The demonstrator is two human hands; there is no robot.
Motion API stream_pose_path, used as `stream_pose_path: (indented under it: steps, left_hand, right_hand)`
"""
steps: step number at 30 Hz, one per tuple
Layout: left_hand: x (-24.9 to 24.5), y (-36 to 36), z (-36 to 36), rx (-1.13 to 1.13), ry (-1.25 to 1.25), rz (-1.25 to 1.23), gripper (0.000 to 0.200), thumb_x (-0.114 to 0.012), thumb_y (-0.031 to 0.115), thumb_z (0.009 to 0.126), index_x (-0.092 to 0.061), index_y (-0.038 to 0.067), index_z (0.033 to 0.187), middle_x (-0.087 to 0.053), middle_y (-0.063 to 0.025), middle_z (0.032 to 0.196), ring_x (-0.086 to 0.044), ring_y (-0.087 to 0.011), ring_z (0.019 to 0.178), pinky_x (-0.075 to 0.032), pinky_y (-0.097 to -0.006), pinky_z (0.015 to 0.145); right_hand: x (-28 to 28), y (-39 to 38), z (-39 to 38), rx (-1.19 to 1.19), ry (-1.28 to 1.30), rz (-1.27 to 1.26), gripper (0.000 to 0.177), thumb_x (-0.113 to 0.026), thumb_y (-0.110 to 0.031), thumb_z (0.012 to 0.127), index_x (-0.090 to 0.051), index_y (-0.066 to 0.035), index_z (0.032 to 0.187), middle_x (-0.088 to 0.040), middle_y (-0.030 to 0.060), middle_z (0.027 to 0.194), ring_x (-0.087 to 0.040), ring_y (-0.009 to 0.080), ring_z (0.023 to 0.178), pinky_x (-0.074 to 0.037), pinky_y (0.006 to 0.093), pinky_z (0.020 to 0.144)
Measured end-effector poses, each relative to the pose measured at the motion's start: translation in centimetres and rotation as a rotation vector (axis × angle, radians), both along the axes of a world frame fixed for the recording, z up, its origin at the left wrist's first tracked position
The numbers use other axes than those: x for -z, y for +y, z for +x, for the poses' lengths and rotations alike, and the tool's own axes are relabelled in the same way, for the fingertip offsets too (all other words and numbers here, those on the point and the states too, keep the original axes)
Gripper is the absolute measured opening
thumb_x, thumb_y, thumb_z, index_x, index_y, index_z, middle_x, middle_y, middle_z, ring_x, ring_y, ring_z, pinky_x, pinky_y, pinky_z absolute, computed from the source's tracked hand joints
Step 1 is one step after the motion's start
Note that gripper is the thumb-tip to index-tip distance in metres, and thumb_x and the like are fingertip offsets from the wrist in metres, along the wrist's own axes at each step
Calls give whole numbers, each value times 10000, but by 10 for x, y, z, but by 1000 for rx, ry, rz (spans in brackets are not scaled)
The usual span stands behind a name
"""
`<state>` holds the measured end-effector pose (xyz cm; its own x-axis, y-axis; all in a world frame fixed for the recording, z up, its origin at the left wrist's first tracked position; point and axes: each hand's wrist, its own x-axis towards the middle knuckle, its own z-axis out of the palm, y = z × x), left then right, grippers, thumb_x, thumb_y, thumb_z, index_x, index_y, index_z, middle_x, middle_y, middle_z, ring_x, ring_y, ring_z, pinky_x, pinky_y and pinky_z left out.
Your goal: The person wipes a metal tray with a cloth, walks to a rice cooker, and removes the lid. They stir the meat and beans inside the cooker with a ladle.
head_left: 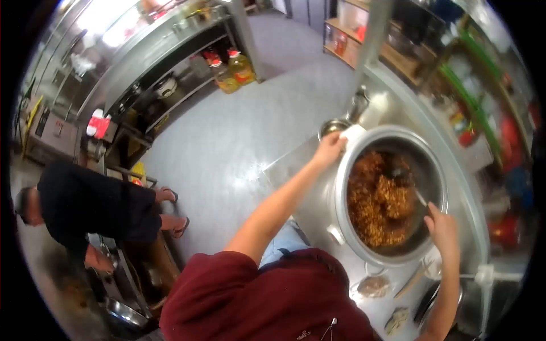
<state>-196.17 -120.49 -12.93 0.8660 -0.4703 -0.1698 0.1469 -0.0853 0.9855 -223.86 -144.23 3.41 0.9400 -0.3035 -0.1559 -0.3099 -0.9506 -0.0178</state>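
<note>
A large round metal pot (342, 204) stands on the steel counter in front of me. Inside it is a dark reddish-brown mixture (375, 210) with many yellowish bits. My right hand (442, 228) is closed around the handle of a metal ladle (420, 197) at the pot's right side; its bowl sits in the mixture near a heaped clump. At the upper left rim, my left hand (331, 150) is closed on a white cloth-like piece (354, 134). The pot handle beneath that piece is hidden.
Beyond my left hand is a small metal bowl (334, 127). A clear bag (373, 286) lies below the pot. Shelves (475, 85) with goods line the right. At left, another person (96, 202) in black bends over a cooking station. Oil jugs (241, 67) stand under a steel table.
</note>
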Motion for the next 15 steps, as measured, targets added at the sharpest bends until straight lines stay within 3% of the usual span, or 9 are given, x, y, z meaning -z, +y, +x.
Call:
stream_pose_path:
  steps: [3,9,12,15]
  left_hand:
    - [2,-7,-3,-12,92,-89,320,-502,217,890,-512,46,1161,-598,-33,918,-565,-103,794,-485,-238,664]
    - [-6,-1,-8,7,21,-124,347,-496,253,899,-501,28,1162,-576,-36,951,-536,-101,835,-466,-249,719]
    - [-4,-2,-7,8,-8,-121,353,-506,260,895,-501,31,1163,-572,-30,954,-525,-92,834,-458,-243,715]
    - [-1,-2,-7,9,-7,-126,354,-510,263,892,-501,40,1166,-570,-26,959,-520,-89,841,-453,-239,718]
  right_hand:
    - [-11,-4,16,-14,111,-15,350,-597,-220,785,-548,-126,1119,-609,188,771,-582,358,754,-447,439,663]
    - [-24,-25,38,21,235,-224,260,-566,-210,815,-564,-46,1017,-606,211,809,-580,368,796,-446,438,709]
    - [-19,-40,27,45,328,-199,250,-543,-209,835,-568,-5,976,-609,206,818,-581,363,817,-439,451,732]
    - [4,-65,5,127,335,17,212,-520,-164,845,-563,31,915,-595,194,719,-608,329,709,-465,448,642]
